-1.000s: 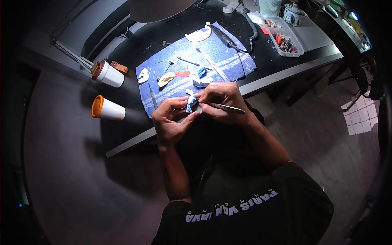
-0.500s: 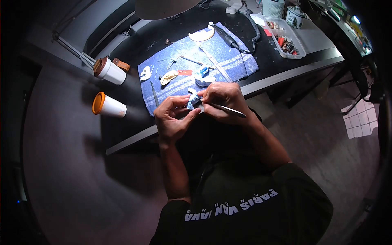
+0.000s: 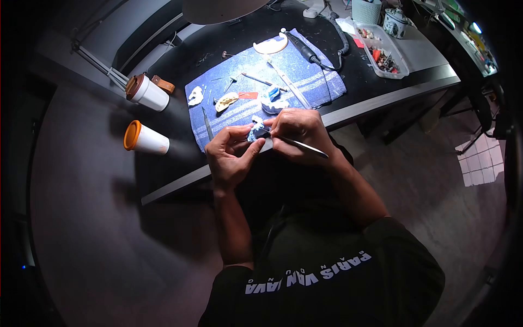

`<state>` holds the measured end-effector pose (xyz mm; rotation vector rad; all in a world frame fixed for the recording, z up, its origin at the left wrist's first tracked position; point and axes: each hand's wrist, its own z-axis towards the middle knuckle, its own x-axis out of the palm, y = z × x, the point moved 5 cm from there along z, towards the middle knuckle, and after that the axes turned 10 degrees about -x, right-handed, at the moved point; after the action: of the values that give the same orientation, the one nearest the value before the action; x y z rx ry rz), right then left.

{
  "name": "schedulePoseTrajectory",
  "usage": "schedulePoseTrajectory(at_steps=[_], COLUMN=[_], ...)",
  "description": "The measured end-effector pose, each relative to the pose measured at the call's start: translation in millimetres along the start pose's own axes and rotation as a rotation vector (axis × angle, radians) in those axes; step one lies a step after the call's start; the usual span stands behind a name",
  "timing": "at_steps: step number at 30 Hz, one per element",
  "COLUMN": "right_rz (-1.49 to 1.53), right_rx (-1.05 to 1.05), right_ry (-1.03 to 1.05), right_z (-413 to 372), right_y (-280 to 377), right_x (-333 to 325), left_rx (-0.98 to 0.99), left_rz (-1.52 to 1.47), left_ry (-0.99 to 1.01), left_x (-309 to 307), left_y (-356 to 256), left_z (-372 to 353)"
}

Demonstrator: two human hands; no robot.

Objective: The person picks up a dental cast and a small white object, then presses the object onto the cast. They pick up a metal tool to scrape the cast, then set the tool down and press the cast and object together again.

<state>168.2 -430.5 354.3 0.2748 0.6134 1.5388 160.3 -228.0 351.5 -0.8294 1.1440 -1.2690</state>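
My left hand (image 3: 229, 157) is closed around a small white and blue dental model (image 3: 256, 132), pinched between thumb and fingers over the table's front edge. Pen-style, my right hand (image 3: 300, 129) grips a slim metal carving tool (image 3: 309, 148). Its tip meets or comes very near the model's right side; contact is too small to make out. Just beyond the hands, a dental cast with a blue part (image 3: 274, 96) rests on the blue towel (image 3: 326, 90). A cream dental cast (image 3: 226, 102) lies to its left, and a thin knife (image 3: 207, 123) lies beside my left hand.
Two lidded cups, one brown-topped (image 3: 151, 98) and one orange-topped (image 3: 151, 140), stand at left. A corded handpiece (image 3: 303, 49), a white crescent piece (image 3: 271, 45) and a long pale tool (image 3: 289, 84) lie behind. Overhead hangs a lamp (image 3: 223, 10); a plastic box (image 3: 402, 61) sits right.
The dental model has turned and tilted slightly in my left hand, with the left fingers shifting a little. My right hand keeps nearly the same place with the carving tool.
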Motion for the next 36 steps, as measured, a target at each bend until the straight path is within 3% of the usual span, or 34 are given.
schedulePoseTrajectory(at_steps=[16, 31, 36], right_rz=[-0.018, 0.141, 0.133], right_rx=[0.092, 0.027, 0.030], right_ry=[-0.053, -0.065, -0.033], right_z=[-0.6, -5.9, -6.1], right_y=[-4.9, -8.6, -9.3], right_x=[-0.9, 1.4, 0.9], left_rx=[-0.025, 0.006, 0.025], left_rz=[0.011, 0.008, 0.138], left_ry=[-0.028, -0.103, -0.151], left_x=[-3.6, 1.1, -0.7], left_y=[3.7, -2.4, 0.4], left_z=[1.0, 1.5, -0.5])
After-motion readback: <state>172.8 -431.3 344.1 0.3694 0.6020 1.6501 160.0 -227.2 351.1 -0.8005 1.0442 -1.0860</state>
